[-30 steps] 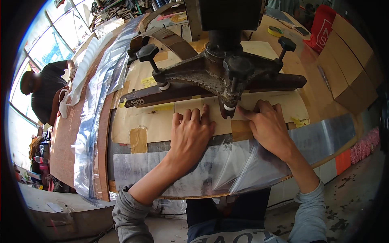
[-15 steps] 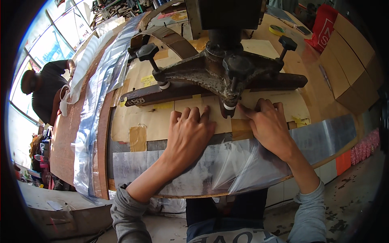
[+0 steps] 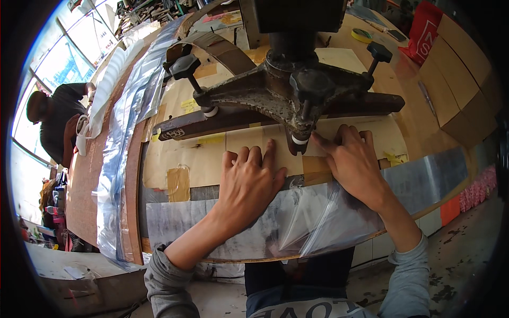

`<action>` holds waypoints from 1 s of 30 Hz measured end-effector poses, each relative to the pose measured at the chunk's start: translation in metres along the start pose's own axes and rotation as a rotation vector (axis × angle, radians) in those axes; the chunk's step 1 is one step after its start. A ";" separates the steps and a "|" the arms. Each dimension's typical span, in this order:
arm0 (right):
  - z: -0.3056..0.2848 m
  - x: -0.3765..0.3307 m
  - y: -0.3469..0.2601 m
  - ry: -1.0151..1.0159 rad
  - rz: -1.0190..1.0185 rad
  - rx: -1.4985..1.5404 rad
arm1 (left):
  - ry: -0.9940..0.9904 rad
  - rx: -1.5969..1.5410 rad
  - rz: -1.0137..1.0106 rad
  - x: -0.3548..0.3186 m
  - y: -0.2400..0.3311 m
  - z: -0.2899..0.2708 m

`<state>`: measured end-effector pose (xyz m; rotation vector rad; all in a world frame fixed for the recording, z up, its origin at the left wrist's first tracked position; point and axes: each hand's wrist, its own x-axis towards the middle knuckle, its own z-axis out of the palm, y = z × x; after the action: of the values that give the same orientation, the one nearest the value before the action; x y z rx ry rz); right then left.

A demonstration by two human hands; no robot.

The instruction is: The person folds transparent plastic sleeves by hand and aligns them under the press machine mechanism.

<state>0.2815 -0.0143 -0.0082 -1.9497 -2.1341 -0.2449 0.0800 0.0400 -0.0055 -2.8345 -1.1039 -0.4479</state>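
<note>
A pale card sheet (image 3: 207,159) with tape patches lies on the bench under a dark metal press frame (image 3: 249,90). My left hand (image 3: 248,177) rests on its near part, index finger stretched forward, thumb out to the side and the other fingers bent. My right hand (image 3: 356,161) lies on the sheet just right of the frame's near foot (image 3: 298,142). Its thumb points toward that foot and its fingers are bent, their tips partly hidden. Neither hand shows anything held. Clear plastic film (image 3: 254,233) covers the bench's near edge beneath my wrists.
A long dark bar (image 3: 212,124) runs crosswise under the press. Black knobs (image 3: 185,67) stand on its arms. Crumpled clear plastic (image 3: 119,159) lies left. At right are a cardboard box (image 3: 450,79), a pen (image 3: 427,98) and yellow tape (image 3: 361,35). Another person (image 3: 58,122) works far left.
My left hand's thumb has spread out to the right and its index finger stands farther from the others. My right hand has barely moved.
</note>
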 end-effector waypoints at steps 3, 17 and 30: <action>0.001 0.001 0.002 0.011 -0.015 0.016 | -0.003 0.001 0.000 0.002 0.000 0.001; 0.000 0.004 0.004 0.003 -0.015 0.039 | 0.044 0.020 0.017 0.003 -0.001 0.003; -0.003 0.005 0.001 -0.011 0.004 0.016 | 0.030 0.021 0.001 0.005 -0.001 0.002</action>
<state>0.2828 -0.0107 -0.0041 -1.9508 -2.1322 -0.2160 0.0834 0.0442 -0.0060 -2.8006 -1.0946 -0.4741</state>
